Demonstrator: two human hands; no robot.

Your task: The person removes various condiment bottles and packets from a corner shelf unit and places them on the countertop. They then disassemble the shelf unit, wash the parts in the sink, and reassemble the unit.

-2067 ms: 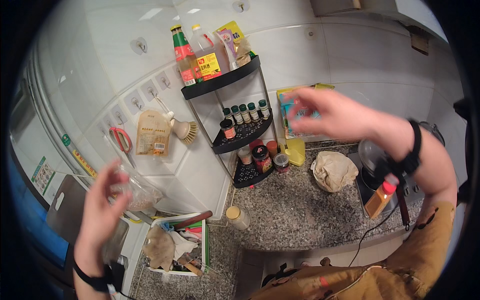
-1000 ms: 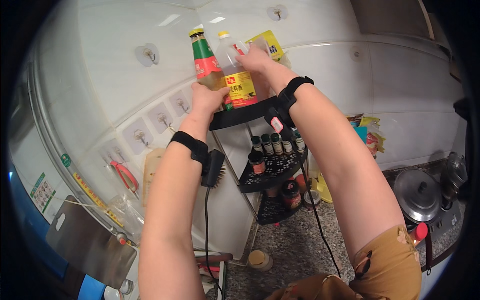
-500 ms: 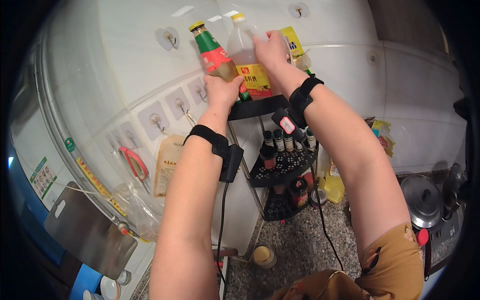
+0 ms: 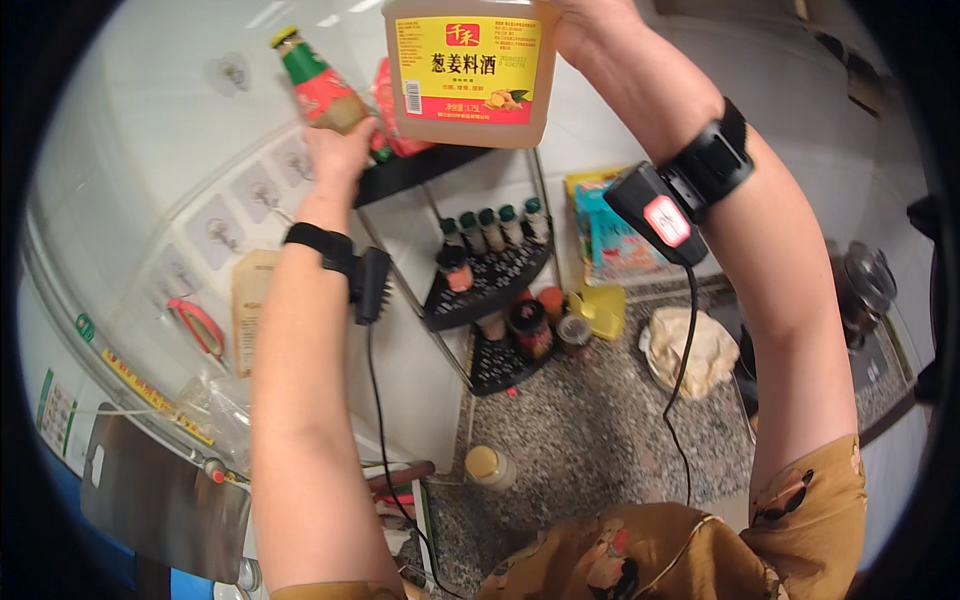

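My left hand (image 4: 338, 158) is closed round the lower part of a glass bottle (image 4: 312, 82) with a yellow cap and a green and red label. The bottle is at the left end of the top tier of a black corner rack (image 4: 425, 168); whether its base rests there is hidden. High in front of the rack, a large plastic jug (image 4: 470, 70) of pale amber liquid, with a yellow and red label, is gripped at its right side by my right hand (image 4: 590, 25). Its top is out of view. A red package (image 4: 383, 95) shows partly behind the jug.
Small green-capped spice jars (image 4: 490, 232) line the middle tier; dark jars (image 4: 530, 325) stand below. On the granite counter (image 4: 560, 440) are a yellow-lidded jar (image 4: 488, 466) and a cloth-like cream bundle (image 4: 692, 350). Wall hooks (image 4: 220, 230) are at left. Cables hang from both wrist straps.
My right hand has brought the jug off the rack, toward me and to the right. My left hand keeps its hold on the glass bottle. The view has shifted rightward.
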